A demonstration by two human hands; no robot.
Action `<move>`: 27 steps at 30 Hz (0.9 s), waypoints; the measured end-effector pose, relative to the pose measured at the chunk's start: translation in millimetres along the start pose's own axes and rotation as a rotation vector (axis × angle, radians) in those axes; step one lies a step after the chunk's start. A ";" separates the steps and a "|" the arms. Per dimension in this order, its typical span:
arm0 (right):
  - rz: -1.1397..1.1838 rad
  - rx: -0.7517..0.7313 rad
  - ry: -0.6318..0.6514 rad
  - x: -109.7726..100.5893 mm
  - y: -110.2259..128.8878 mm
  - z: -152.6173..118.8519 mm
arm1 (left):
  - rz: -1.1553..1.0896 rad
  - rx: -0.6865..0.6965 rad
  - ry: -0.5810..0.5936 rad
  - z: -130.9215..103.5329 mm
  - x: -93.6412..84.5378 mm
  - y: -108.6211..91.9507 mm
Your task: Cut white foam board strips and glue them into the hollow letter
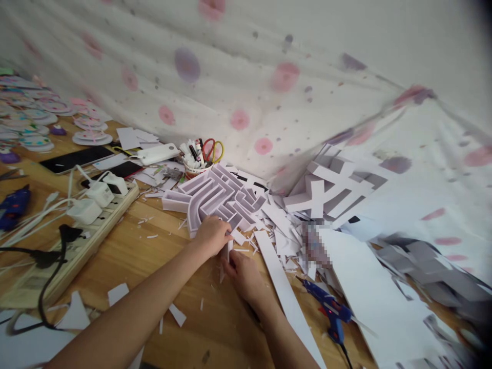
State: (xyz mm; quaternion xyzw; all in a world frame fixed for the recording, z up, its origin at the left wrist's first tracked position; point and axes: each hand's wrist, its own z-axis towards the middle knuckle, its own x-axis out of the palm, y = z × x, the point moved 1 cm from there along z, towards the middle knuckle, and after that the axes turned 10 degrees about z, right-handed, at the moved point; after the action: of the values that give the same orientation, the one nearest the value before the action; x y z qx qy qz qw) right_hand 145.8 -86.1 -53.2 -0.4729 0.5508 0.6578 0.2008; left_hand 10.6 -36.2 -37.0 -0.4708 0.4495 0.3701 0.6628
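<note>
Bare forearms (148,294) are lying nearest the camera, slanting inward over the bench. Behind them, a wide white cloth printed with pink and purple dots (246,66) is hanging in loose folds. Below it, the light-brown wooden bench (146,256) is carrying many scattered white offcuts. At the right, a broad, flat white sheet (369,287) is lying near a tilted white lattice-like form (326,187). At the left, a long cream power strip (102,230) is running diagonally, holding white chargers and dark plugs. Just beyond the hands, a cluster of white thin-walled shapes (215,197) is sitting with its straight and curved walls forming open channels. A blue glue gun (326,302) is resting to the right of a long white strip (286,292). Behind the cluster, a small round cup (198,170) is holding pens (192,154) and red and yellow scissor handles (204,149). Between the hands, a narrow greyish-white piece (226,250) is showing a plain, flat side, the rest being hidden. The left hand (211,237) is holding its far end in a narrow grip. The right hand (246,277) is curling beside its near end; how tight that grip is, I cannot tell.
</note>
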 end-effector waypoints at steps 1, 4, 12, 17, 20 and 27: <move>0.001 0.005 0.006 -0.3 0.3 0.2 | 0.001 0.003 -0.012 0.8 -0.2 0.2; 0.002 0.019 0.021 -1.3 1.5 0.6 | -0.002 0.020 -0.056 -1.0 -4.4 1.0; 0.041 0.014 0.043 -4.5 1.7 -0.7 | -0.331 -0.207 -0.233 -92.9 9.3 -7.4; 0.042 0.004 0.056 -6.6 -0.5 -0.9 | -0.528 -0.270 0.220 -124.4 34.2 -22.2; 0.053 0.004 0.052 -7.0 -1.4 -0.2 | -0.652 -0.271 0.212 -111.6 34.4 -21.6; 0.131 0.020 0.029 -6.3 -3.2 1.8 | -0.760 -0.320 0.164 -94.8 34.9 -17.0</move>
State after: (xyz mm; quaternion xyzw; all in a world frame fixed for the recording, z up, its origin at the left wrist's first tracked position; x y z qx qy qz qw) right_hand 150.6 -81.9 -49.6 -0.4434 0.5901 0.6569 0.1542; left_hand 13.9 -129.4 -79.5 -0.7283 0.2319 0.1256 0.6325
